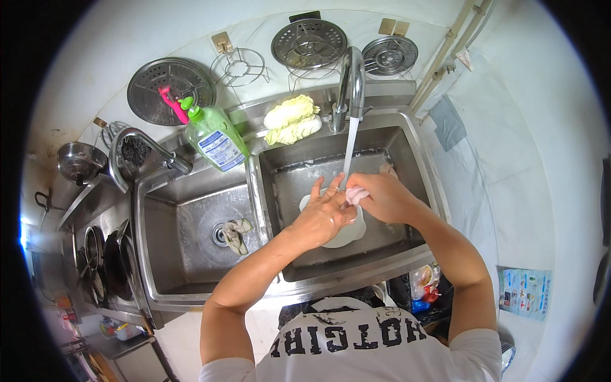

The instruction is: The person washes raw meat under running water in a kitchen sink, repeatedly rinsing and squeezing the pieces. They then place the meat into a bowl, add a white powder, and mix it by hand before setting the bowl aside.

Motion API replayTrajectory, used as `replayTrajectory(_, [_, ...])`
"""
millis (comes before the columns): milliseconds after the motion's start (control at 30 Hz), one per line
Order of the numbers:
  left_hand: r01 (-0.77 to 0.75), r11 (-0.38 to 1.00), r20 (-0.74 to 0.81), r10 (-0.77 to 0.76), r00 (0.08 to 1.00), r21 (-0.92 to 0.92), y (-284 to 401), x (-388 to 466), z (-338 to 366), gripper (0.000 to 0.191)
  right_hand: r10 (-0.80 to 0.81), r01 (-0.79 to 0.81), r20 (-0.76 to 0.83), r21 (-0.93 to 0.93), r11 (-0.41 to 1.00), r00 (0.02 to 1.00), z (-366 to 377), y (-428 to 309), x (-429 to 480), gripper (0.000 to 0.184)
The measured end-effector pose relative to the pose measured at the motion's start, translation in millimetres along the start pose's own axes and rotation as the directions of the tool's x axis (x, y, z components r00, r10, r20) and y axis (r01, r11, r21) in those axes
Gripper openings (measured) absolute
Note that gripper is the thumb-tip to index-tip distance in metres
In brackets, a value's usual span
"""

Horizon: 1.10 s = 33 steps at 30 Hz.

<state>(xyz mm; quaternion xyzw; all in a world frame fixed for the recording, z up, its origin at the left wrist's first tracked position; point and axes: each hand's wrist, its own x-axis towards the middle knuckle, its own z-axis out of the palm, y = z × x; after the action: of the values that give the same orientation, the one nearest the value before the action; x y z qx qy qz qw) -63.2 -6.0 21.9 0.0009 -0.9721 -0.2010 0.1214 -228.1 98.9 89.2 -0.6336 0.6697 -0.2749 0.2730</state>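
Note:
Over the right-hand sink basin, my right hand (382,196) grips a soft pale pink piece (357,195); whether it is cloth or meat I cannot tell. My left hand (322,215) is close against its left side, wet, with some fingers spread upward; its thumb side is partly hidden, so its grip is unclear. Water (352,143) runs from the curved chrome faucet (357,81) down to the hands. Below them in the basin is a white dish (351,235) with a wavy rim, largely covered by the hands. Another pinkish bit (389,169) shows behind my right hand.
Napa cabbage pieces (292,119) and a green pump bottle (217,138) stand along the sink's back ledge. A crumpled rag (236,236) lies by the left basin's drain. A second faucet (143,143) arches at left. Steamer racks (309,43) hang on the wall.

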Motion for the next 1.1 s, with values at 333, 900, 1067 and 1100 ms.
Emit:
replayTrajectory(333, [0.008, 0.999, 0.201, -0.018, 0.979, 0.046, -1, 4, -31, 0.013, -0.093, 0.118, 0.080, -0.407, 0.906, 0.992, -19, -31, 17, 0.023])
replayTrajectory(900, [-0.040, 0.987, -0.066, 0.031, 0.997, -0.153, -6, 12, -41, 0.012, -0.066, 0.083, -0.314, 0.039, 0.996, 0.947, -29, 6, 1, 0.024])
replayTrajectory(1067, [-0.049, 0.978, -0.120, 0.024, 0.992, -0.204, -9, 16, -38, 0.011, 0.090, 0.149, -0.330, 0.632, 0.761, 0.940, 50, 39, -23, 0.019])
replayTrajectory(1100, [-0.051, 0.985, -0.110, 0.033, 0.993, -0.163, -8, 16, -38, 0.011, 0.097, 0.176, -0.331, 0.702, 0.690, 0.939, 62, 45, -24, 0.017])
